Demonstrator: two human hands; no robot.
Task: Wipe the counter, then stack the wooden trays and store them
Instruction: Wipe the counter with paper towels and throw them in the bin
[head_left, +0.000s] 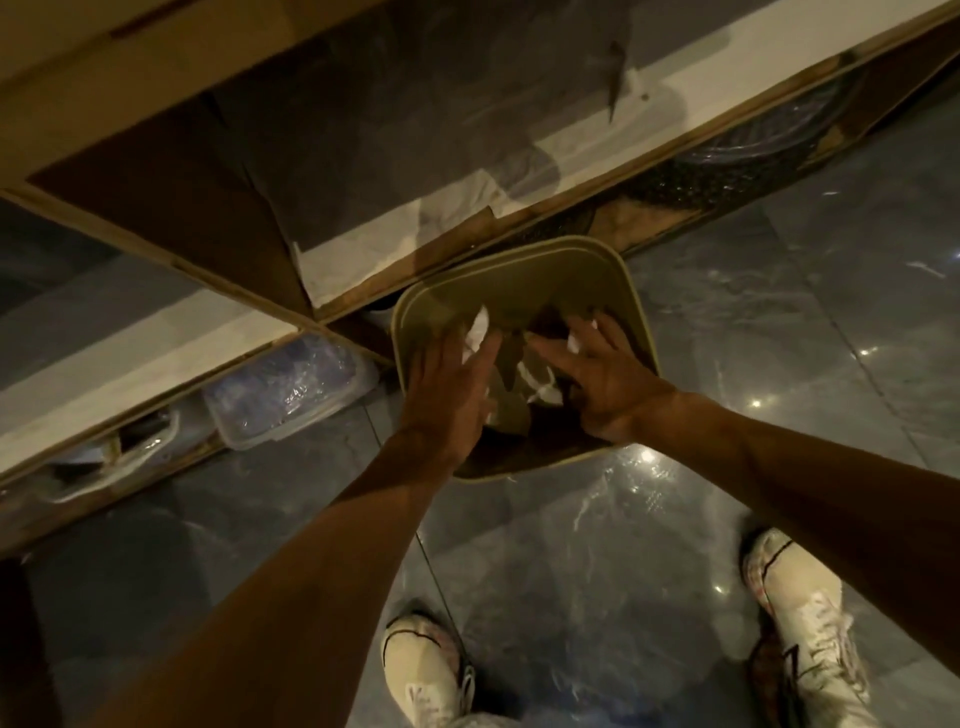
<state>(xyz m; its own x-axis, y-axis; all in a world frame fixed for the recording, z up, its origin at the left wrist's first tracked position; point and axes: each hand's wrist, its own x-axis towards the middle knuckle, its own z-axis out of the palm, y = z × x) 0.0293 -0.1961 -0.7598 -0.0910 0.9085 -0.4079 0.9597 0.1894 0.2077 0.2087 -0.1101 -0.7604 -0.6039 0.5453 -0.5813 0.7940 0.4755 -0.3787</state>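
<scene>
Head view looks straight down. Both hands are over an open olive bin (519, 275) on the glossy tiled floor (623, 597). The left hand (452, 395) has flat, spread fingers (480, 358), palm down, over the bin's left rim, gripping nothing. The right hand (608, 379) is also splayed, its fingers (550, 348) pointing inward toward the left fingers; nothing is clearly held, though white scraps (540, 387) lie just beneath and between both sets of fingertips, inside the bin. Whether the fingertips touch the scraps is unclear. There are dark brown pieces in the bin too, under the right palm.

No wooden trays can be made out anywhere; the dark desk (363, 130) top is well beyond the fingertips, at top of frame, with a white edge strip. A clear plastic container (285, 395) sits on a low shelf left of the left fingers. White shoes (426, 670) are at bottom, behind the wrists.
</scene>
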